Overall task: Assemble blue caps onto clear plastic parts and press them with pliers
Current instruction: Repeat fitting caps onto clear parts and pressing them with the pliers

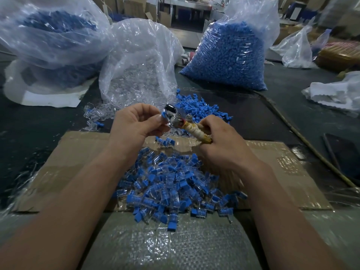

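Observation:
My left hand [136, 121] pinches a clear plastic part with a blue cap [164, 114] at its fingertips. My right hand [220, 142] grips the tape-wrapped handles of the pliers [187, 126], whose metal head sits right against the capped part. Below my hands, a heap of assembled blue-and-clear pieces [175, 184] lies on a sheet of cardboard [78, 152]. A pile of loose blue caps [198, 107] lies just beyond my hands. Loose clear parts [97, 115] are scattered at the left.
A bag of clear parts [136, 71] stands behind my hands. A full bag of blue caps [226, 53] is at the back right and another bag with blue pieces [54, 36] at the back left. A white cloth [335, 94] lies at right, a dark phone [344, 151] nearer.

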Action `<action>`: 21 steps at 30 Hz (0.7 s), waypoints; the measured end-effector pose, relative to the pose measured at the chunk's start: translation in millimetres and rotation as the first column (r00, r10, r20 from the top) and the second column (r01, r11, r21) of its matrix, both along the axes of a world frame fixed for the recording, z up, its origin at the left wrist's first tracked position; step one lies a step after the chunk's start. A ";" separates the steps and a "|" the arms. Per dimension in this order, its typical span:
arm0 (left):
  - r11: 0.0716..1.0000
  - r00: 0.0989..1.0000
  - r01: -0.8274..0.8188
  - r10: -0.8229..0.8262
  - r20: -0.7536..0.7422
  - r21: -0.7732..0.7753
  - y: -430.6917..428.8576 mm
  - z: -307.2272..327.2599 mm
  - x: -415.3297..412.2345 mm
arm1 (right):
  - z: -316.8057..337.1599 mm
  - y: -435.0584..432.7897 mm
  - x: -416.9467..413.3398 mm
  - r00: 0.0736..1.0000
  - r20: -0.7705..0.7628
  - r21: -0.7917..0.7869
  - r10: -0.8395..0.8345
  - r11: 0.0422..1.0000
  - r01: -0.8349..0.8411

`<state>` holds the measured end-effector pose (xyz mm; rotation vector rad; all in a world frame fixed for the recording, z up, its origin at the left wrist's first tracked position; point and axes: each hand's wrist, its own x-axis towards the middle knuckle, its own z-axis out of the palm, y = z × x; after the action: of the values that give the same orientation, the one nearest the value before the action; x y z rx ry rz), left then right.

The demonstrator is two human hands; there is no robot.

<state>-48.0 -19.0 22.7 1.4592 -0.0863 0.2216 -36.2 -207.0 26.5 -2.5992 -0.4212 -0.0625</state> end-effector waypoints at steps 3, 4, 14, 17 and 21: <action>1.000 1.000 0.004 -0.004 0.008 0.020 0.2 0.9 -0.7 | 1.4 -0.2 -0.5 1.000 -0.017 0.007 0.011 1.000 -0.011; 1.000 1.000 0.006 -0.006 0.012 0.028 0.0 1.0 -1.0 | 1.8 -0.4 -0.6 1.000 -0.016 0.001 0.018 1.000 -0.018; 0.988 0.996 -0.056 0.045 0.080 0.141 -2.4 -0.6 -1.5 | 3.9 2.7 -3.0 1.000 -0.027 -0.011 0.010 1.000 -0.011; 0.986 0.995 -0.071 0.061 0.076 0.148 -2.3 -1.1 -1.7 | 4.1 4.8 -3.5 1.000 -0.017 -0.032 -0.010 0.999 0.009; 0.986 0.995 -0.082 0.073 0.068 0.145 -1.6 -0.2 -2.1 | 2.7 5.8 -3.6 1.000 0.013 -0.029 -0.020 0.999 0.020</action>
<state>-50.1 -20.6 22.5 1.6048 -0.0983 0.3301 -39.8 -201.2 29.2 -2.6335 -0.4039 -0.0809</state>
